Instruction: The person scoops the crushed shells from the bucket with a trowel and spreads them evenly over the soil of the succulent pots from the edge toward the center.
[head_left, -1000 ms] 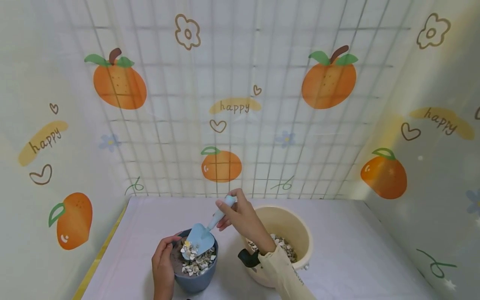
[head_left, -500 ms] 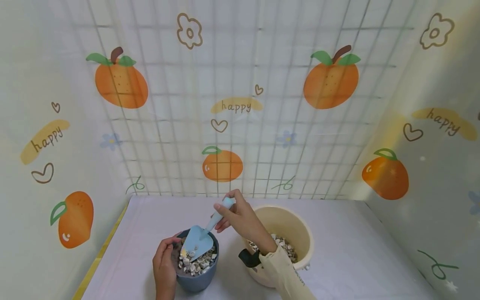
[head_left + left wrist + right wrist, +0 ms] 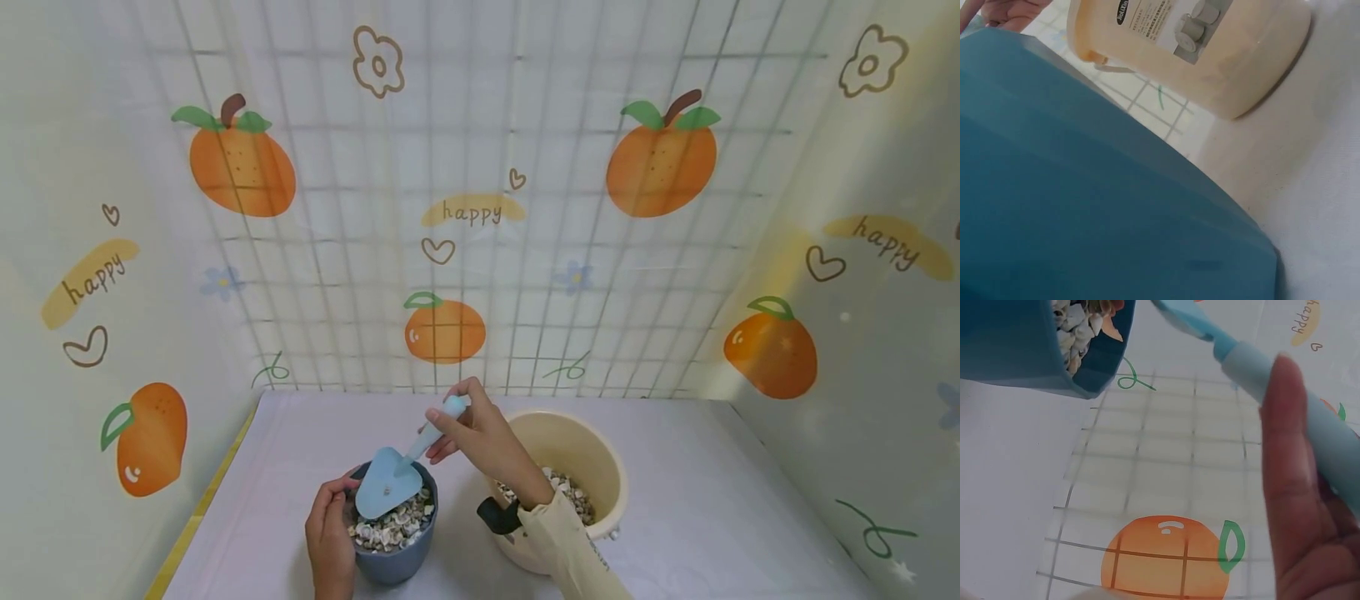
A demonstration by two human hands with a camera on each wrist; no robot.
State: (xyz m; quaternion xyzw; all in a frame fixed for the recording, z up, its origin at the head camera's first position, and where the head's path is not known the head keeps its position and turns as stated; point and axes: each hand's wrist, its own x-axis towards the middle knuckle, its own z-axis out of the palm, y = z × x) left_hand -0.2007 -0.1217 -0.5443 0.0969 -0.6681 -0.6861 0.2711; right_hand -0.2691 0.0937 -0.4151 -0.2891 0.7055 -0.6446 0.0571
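In the head view a light blue hand trowel [image 3: 388, 483] tilts over a blue-grey flower pot [image 3: 395, 567]. My right hand [image 3: 483, 437] holds its handle, thumb along the top, which the right wrist view shows close up on the trowel handle [image 3: 1329, 437]. The blade is nearly bare, with one small bit on it. White and grey pebble-like stones [image 3: 397, 527] cover what shows of the pot's contents. On the pot's left side my left hand [image 3: 330, 529] grips the wall, fingers curled at the rim; its thumb is hidden. The pot [image 3: 1085, 175] fills most of the left wrist view.
A cream bucket [image 3: 613, 475] with similar stones stands to the right, partly behind my right forearm. A dark wrist-worn device [image 3: 498, 517] overlaps its near side. White cloth [image 3: 712, 500] covers the table, and a patterned curtain over a wire grid [image 3: 517, 275] rises behind.
Stones have slid off the trowel blade into the pot, and the blade has shifted slightly left and tipped. The stones cover more of the pot's left side. My left hand has stayed in place.
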